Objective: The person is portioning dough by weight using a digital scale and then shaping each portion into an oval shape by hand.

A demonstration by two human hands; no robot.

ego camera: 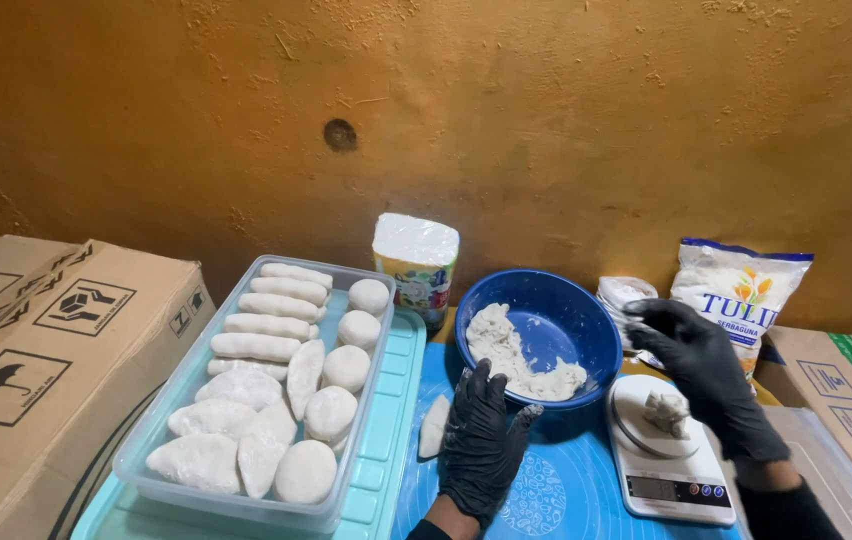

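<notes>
Left hand (481, 435), black glove, fingers spread flat against blue bowl (546, 335) outer wall, steadying, nothing clasped. Right hand (701, 365) hangs loose, holding nothing, above dough lump (668, 412) on scale (666, 450). Dough remains in bowl, left half. Clear tray (246, 400) at 9 o'clock nearly full of shaped pieces; much portioned, some left.

A clear plastic tray (142, 452) on the left holds shaped white dough pieces (276, 395), long rolls at the back, rounds and flat ovals toward the front. It rests on a teal lid (386, 440) (ribbed along its right side). One more flat dough piece (433, 425) lies on the blue mat (566, 480). Behind stand a wrapped white block in a printed packet (416, 262), a knotted clear bag (620, 297) and a white flour bag (743, 288). Cardboard boxes flank the scene, one on the left (46, 350) and one on the right (851, 385), before a rough ochre wall (546, 120).
</notes>
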